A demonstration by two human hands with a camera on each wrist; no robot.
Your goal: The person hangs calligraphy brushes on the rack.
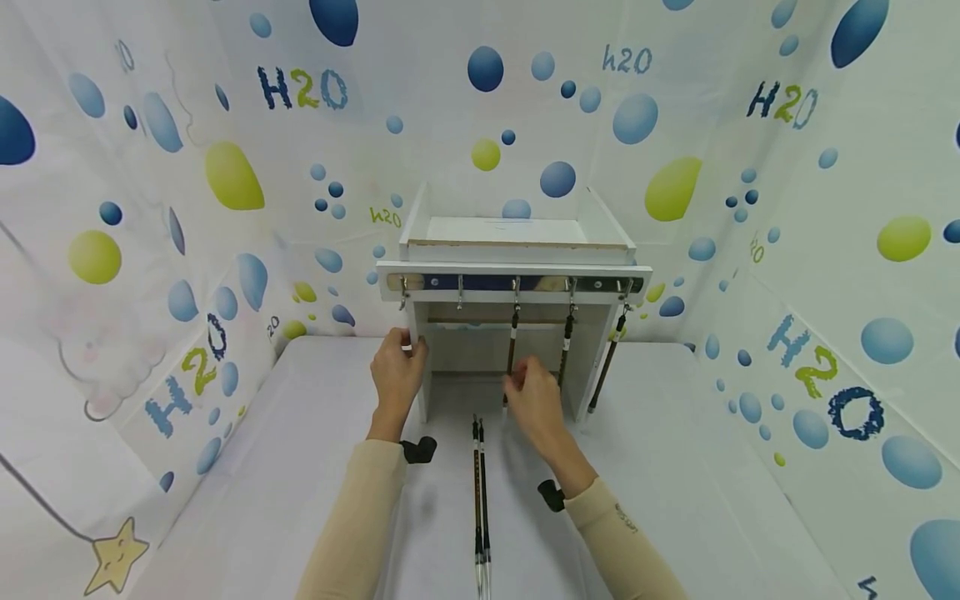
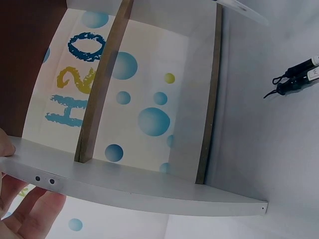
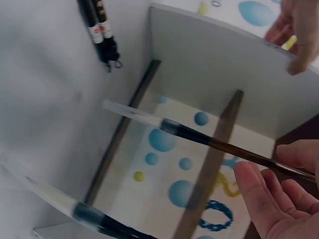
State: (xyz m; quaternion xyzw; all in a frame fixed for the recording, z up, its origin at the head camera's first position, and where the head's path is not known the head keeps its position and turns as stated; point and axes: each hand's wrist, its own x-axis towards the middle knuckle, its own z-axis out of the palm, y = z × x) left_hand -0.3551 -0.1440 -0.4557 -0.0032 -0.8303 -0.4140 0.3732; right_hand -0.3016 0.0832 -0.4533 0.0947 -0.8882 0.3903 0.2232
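A white shelf unit (image 1: pixel 390 283) stands on the table, with a row of metal hooks along its front rail. My left hand (image 1: pixel 397 371) grips its left side panel (image 2: pixel 139 186), thumb inside and fingers outside. Three writing brushes hang from hooks at the middle and right. My right hand (image 1: pixel 536 396) is at the middle brush (image 3: pixel 234 148), its thumb and index finger lightly on either side of the handle. That brush's white tip points down. Another hanging brush (image 1: pixel 567 346) is just right of it, and a third brush (image 1: pixel 607 362) hangs furthest right.
Two more brushes (image 1: pixel 481 492) lie side by side on the white table (image 1: pixel 337 500), in front of the unit, their cord loops toward it. The two left hooks (image 1: pixel 461 292) bear no brush. A patterned curtain (image 1: pixel 450 125) surrounds the table.
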